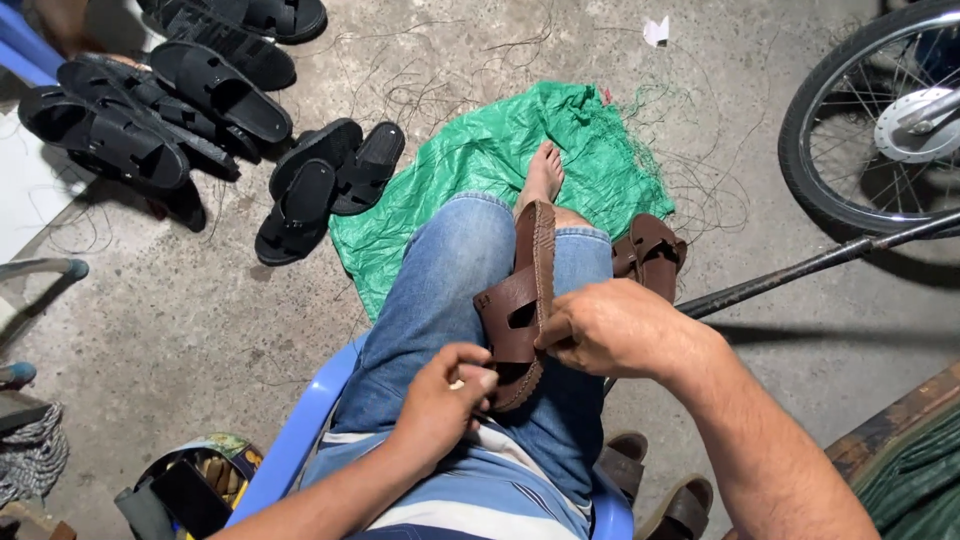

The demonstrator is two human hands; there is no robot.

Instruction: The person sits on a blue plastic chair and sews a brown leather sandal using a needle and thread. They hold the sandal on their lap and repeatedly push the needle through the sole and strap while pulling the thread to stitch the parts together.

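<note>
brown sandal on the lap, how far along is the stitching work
Looks partway. In hand: the brown sandal lies on the knee, right hand holding its strap, left hand pinching at the heel edge. Possibly finished or waiting: another brown sandal beside the leg, black sandals piled on the floor. Which ones are finished can't be told.

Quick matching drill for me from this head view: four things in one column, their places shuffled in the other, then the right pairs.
Things:
1. brown sandal
2. black sandals
3. green sheet
4. wheel

Places:
A. spread on the floor under the bare foot
B. far right, top corner of the view
C. on the lap, held by the right hand, with the left hand at its lower edge
D. piled on the floor, upper left

Pairs: 1-C, 2-D, 3-A, 4-B
</note>
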